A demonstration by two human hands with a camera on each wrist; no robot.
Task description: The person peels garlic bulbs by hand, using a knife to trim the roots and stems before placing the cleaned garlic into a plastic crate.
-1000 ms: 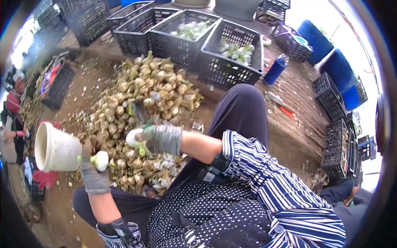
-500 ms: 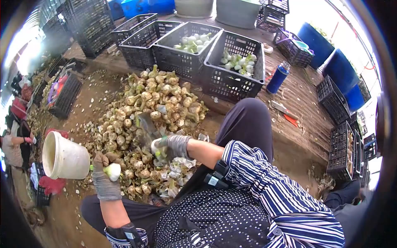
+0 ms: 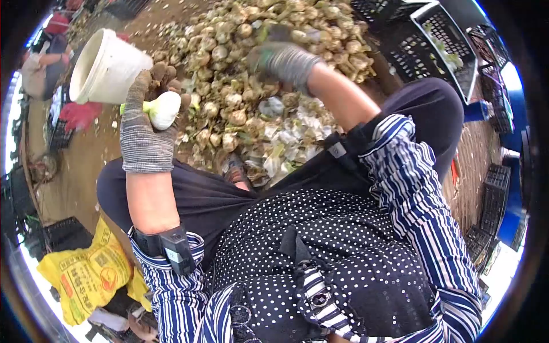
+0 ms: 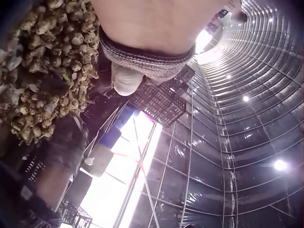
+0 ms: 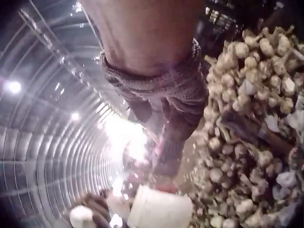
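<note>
By the white bucket [image 3: 124, 67], we note the left hand's [image 3: 147, 132] fingers holding one clean white bulb [image 3: 165, 111]; the heap [image 3: 220, 103] is largely undone, in our judgement. We cannot determine the right hand's [image 3: 289, 64] fingers.

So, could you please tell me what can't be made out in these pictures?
- Right hand: motion blur at its fingers in the head view hides whether they grip anything.
- Left hand: in the left wrist view, the forearm and glove cuff hide most of its fingers.
- Bucket: its own wall hides part of the inside in the head view.
- Yellow bag: print too small and creased to read, head view.
</note>
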